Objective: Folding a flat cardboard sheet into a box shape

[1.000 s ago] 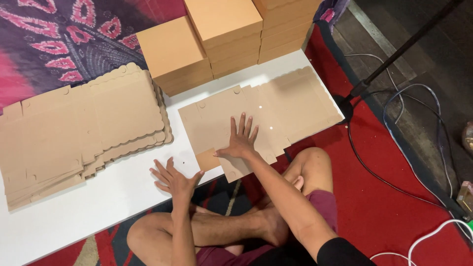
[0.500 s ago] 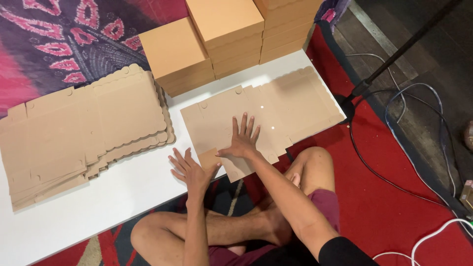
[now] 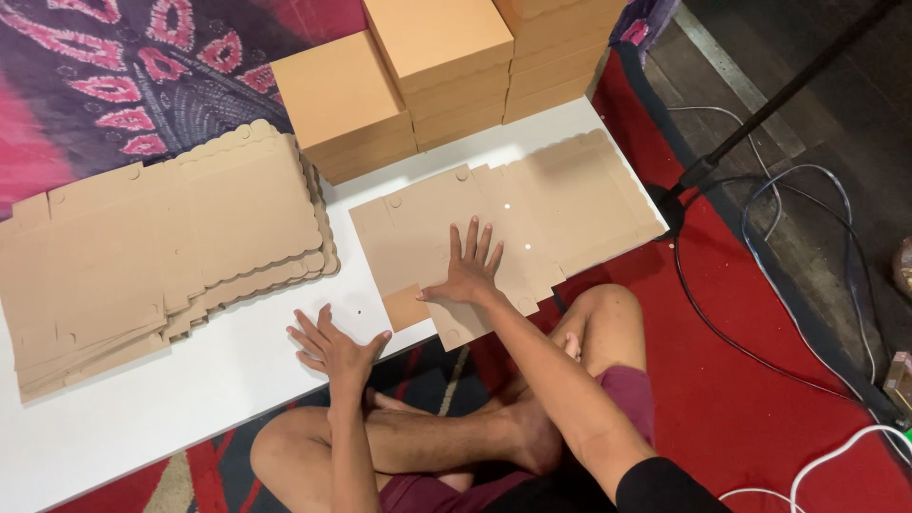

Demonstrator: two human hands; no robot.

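Head view: right hand [image 3: 469, 271] flat, fingers spread, pinning flat brown die-cut cardboard box blank [image 3: 503, 233] to white table [image 3: 237, 370]; left hand [image 3: 334, 349] open, empty, drawn back since half a second ago off small folded corner flap [image 3: 406, 308], now creased over.

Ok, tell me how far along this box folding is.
Done: folded boxes stand stacked at the table's far edge. In hand: the right hand presses flat on one unfolded cardboard blank, a small corner flap folded over; the left hand rests open on the table beside it. Left: a pile of flat blanks.
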